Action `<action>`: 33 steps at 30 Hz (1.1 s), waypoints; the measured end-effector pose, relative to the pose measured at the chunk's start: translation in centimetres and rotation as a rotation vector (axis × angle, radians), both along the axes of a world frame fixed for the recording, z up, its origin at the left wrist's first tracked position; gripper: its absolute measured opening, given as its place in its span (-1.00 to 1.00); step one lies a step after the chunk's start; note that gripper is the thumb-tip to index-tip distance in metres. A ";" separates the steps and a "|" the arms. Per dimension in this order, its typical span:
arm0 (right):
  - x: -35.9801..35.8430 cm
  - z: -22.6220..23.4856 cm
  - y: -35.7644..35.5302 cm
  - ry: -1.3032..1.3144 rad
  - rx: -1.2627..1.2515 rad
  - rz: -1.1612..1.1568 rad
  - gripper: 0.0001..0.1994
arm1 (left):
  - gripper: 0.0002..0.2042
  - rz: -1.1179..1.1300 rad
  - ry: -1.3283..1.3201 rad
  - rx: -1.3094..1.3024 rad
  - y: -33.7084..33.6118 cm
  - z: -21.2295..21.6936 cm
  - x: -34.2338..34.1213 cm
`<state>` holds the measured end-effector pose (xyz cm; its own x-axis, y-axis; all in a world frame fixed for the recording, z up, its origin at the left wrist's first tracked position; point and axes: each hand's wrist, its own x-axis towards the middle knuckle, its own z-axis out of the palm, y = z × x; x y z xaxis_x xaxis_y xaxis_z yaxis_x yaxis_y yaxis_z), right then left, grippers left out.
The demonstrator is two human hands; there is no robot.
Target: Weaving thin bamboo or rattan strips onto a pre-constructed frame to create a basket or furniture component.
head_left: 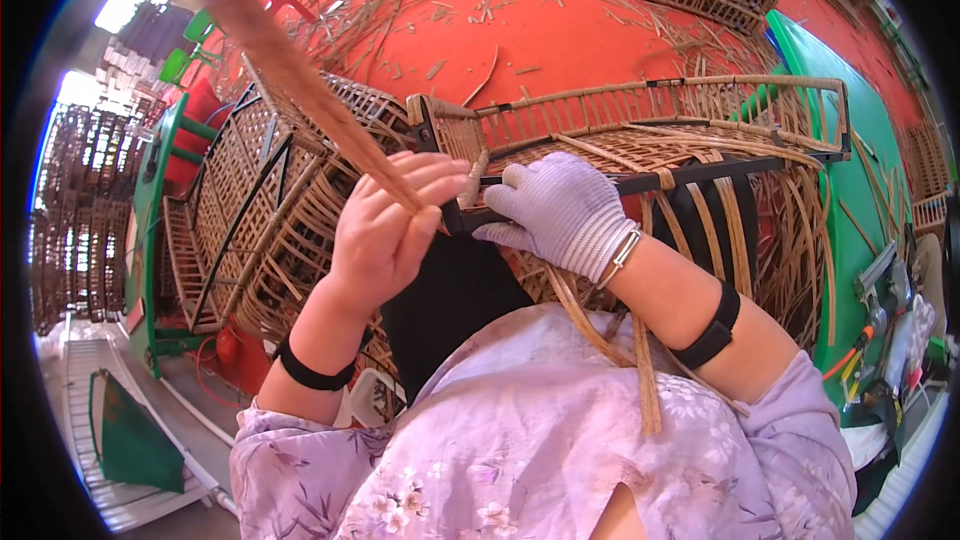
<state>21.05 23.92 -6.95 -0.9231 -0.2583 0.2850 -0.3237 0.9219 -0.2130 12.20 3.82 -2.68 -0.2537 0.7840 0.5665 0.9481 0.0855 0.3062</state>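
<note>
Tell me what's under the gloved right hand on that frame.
The right hand rests on the black metal bar of the wicker frame, with rattan strips trailing beneath the wrist. Its fingertips and the exact spot they press are covered. The left hand pinches a strand alongside.

Strong daylight is flooding the scene, making the red floor (pixel 560 30) glow vividly. A blown-out white patch is glaring at the upper left, where the light seems to be coming in. The cane strip (pixel 290 65) rising close to the lens is blurring badly, while the gloved right hand (pixel 560 212) is staying sharp. Soft shadows are gathering under the basket frame (pixel 700 155). Fisheye distortion is bending edges near the rim, and black corners are framing everything.
</note>
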 end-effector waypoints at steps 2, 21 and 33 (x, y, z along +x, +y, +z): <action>0.1 0.0 0.1 0.004 0.016 -0.017 -0.66 | -0.72 -0.057 0.033 -0.045 -0.1 -0.1 0.6; -0.4 -0.5 0.2 -0.005 0.002 0.009 -0.62 | -0.70 0.274 -0.535 0.134 0.4 -0.6 2.2; -0.2 0.5 0.0 -0.091 -0.016 -0.031 -0.61 | -0.74 0.268 -0.167 0.062 2.3 -0.4 0.4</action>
